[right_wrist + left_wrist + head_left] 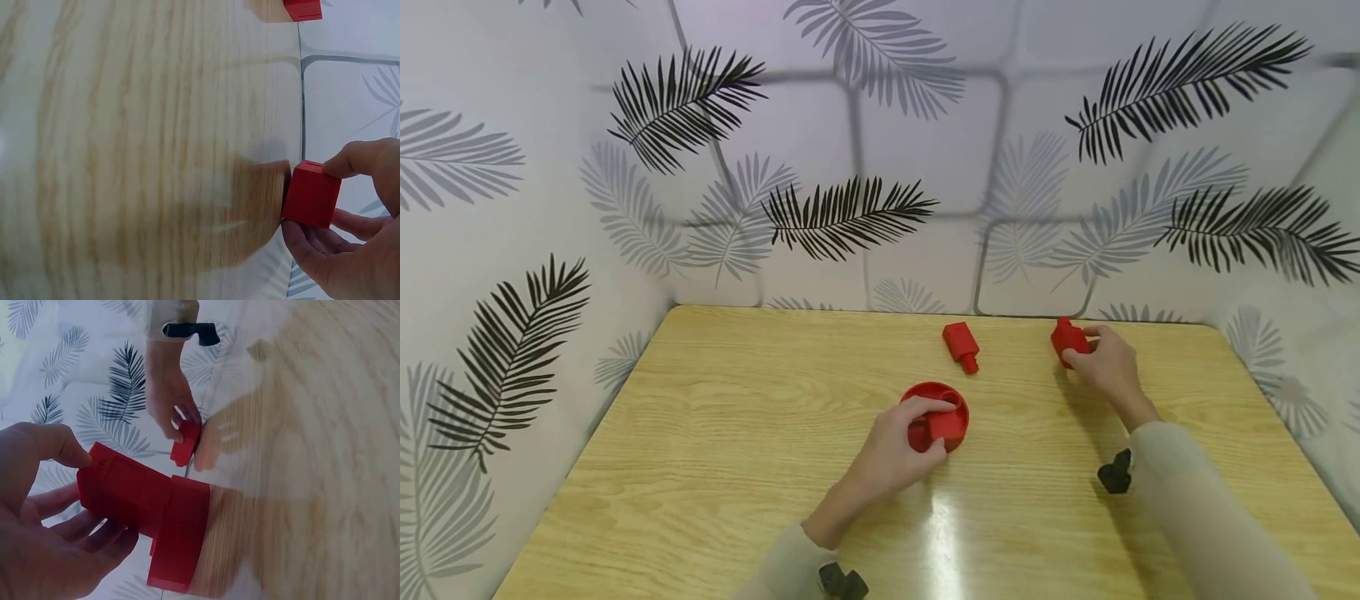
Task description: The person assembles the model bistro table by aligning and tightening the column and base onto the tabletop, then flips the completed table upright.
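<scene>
My left hand (pixel 887 454) pinches a red block (pixel 125 487) between thumb and fingers. The block stands tilted, its lower end at a round red dish (pixel 181 534) that sits on the table. From above, the block and hand cover part of the dish's inside, where other red shapes show. Farther back and to the right, my right hand (pixel 1108 367) grips a second red block (pixel 1067 340) with a narrow stub at its far end. That block is at the table's back edge. Between the hands lies a third red block (pixel 961 340), its stub pointing toward me.
The wood-grain table (pixel 715 433) ends at a pale wall covering (pixel 925 267) with feather prints along the back. Similar covering rises on both sides. A dark wrist mount (pixel 1116 472) sits at the right sleeve, another (pixel 842 581) at the left.
</scene>
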`<state>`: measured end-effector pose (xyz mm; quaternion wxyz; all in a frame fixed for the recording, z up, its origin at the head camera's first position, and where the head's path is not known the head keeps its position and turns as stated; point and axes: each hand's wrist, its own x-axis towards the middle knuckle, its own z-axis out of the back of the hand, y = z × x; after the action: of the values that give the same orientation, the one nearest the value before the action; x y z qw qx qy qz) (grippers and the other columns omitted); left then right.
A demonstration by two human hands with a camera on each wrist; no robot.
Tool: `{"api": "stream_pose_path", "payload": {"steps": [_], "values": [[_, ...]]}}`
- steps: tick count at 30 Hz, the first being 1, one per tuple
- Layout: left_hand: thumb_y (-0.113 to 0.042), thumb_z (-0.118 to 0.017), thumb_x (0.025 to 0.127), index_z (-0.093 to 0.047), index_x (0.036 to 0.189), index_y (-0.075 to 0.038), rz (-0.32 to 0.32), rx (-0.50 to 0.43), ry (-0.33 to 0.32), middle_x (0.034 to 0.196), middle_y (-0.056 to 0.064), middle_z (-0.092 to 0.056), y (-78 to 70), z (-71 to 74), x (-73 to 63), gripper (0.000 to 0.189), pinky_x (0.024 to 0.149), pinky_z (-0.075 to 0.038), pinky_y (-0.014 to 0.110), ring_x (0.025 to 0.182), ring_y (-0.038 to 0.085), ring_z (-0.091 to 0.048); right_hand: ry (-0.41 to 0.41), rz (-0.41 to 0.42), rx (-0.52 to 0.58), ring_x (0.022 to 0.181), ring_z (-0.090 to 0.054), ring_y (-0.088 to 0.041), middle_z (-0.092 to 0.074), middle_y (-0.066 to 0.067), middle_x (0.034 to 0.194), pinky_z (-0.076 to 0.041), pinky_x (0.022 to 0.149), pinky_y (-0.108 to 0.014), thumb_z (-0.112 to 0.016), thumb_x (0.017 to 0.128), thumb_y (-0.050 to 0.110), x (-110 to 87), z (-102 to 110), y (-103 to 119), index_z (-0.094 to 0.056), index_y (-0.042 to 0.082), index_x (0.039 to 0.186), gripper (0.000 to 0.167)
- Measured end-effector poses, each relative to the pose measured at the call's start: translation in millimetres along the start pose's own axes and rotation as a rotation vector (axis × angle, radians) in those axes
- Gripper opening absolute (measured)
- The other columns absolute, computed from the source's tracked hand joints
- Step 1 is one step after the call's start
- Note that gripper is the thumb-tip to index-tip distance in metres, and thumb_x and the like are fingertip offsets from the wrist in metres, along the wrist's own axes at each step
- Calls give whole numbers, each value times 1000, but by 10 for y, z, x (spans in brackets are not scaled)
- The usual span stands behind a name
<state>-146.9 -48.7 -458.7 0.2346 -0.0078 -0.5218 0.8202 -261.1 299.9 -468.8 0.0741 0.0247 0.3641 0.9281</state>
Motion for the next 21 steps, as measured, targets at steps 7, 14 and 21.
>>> {"api": "stream_pose_path", "payload": {"steps": [7, 14, 21], "values": [[3, -57, 86, -69, 125, -4, -25, -111, 68, 128, 3, -63, 60, 142, 11, 41, 97, -55, 42, 117, 20, -58, -90, 13, 78, 114, -59, -46, -62, -34, 126, -51, 93, -50, -52, 98, 21, -74, -11, -9, -56, -9, 135, 47], [-4, -66, 91, -68, 123, -4, -45, -109, 85, 127, 7, -57, 102, 164, 25, 32, 103, -52, 37, 119, 23, -56, -194, 12, 157, 106, -59, -33, -67, -25, 120, -46, 75, -23, -49, 100, 22, -135, -34, 2, -65, 0, 128, 39], [-18, -84, 87, -70, 116, -11, -11, -28, -4, 118, 6, -55, 99, 117, 21, 33, 97, -56, 35, 113, 21, -57, -159, 12, 429, 98, -65, -20, -56, -22, 129, -59, 78, -22, -46, 105, 22, -197, -68, 88, -59, -2, 135, 41]]}}
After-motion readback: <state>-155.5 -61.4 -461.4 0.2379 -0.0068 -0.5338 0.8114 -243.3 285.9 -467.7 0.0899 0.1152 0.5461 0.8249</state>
